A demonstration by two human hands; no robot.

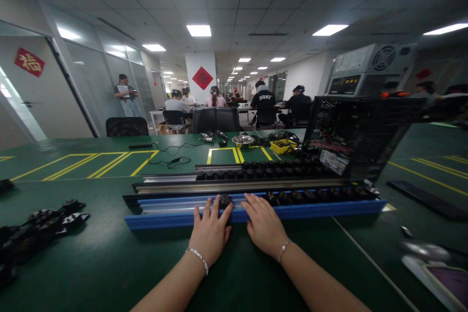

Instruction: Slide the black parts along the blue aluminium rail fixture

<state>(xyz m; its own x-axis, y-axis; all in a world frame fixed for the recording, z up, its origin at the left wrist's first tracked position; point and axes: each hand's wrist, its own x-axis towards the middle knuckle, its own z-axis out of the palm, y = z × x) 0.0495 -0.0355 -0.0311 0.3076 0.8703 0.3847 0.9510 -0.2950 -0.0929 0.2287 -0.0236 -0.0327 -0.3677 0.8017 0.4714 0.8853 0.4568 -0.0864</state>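
Note:
A long blue channel rail (161, 222) lies across the table in front of me, with a row of small black round parts (296, 197) in its right portion. One separate black part (224, 200) sits in the channel near the middle. My left hand (210, 234) rests over the rail with its fingers spread around that part; whether they touch it is unclear. To its right, my right hand (265, 226) lies on the rail, fingers stretched out, left of the row. Neither hand visibly grips anything. Behind are a black rail (175, 186) and another row of black parts (270, 171).
An open computer case (369, 136) stands at the right, with power supplies (365, 68) on top. Black parts (40, 229) are heaped at the left. A metal bowl (243, 141), a yellow tray (283, 146) and cables (179, 161) lie farther back. Several people sit beyond.

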